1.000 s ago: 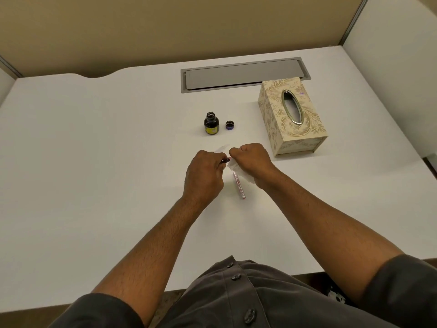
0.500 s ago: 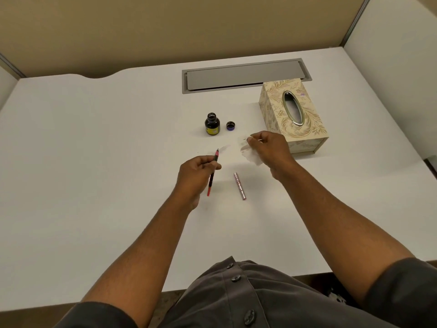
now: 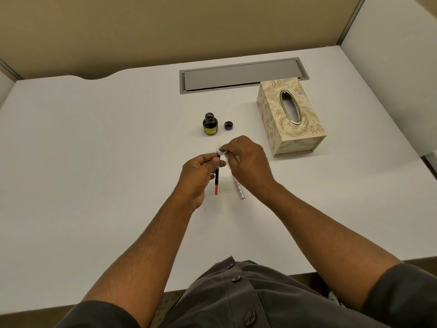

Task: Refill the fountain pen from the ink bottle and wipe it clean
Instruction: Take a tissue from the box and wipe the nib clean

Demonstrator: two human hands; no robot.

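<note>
My left hand (image 3: 197, 175) grips the fountain pen (image 3: 216, 178), a thin black section with a red end pointing toward me and the nib end up. My right hand (image 3: 248, 159) pinches a small white tissue (image 3: 222, 152) against the pen's upper tip. The pen's pinkish barrel (image 3: 238, 188) lies on the table just below my right hand, partly hidden by it. The open ink bottle (image 3: 209, 124), dark with a yellow label, stands beyond my hands, and its small dark cap (image 3: 228, 125) rests beside it on the right.
A patterned cream tissue box (image 3: 289, 114) stands to the right of the bottle. A grey cable hatch (image 3: 241, 75) is set into the white table (image 3: 94, 162) at the back. Partition walls enclose the back and right sides.
Half a second ago my hands were apart, the right one holding the tissue near the box. Now the right hand has come back left and presses the tissue onto the pen tip.
</note>
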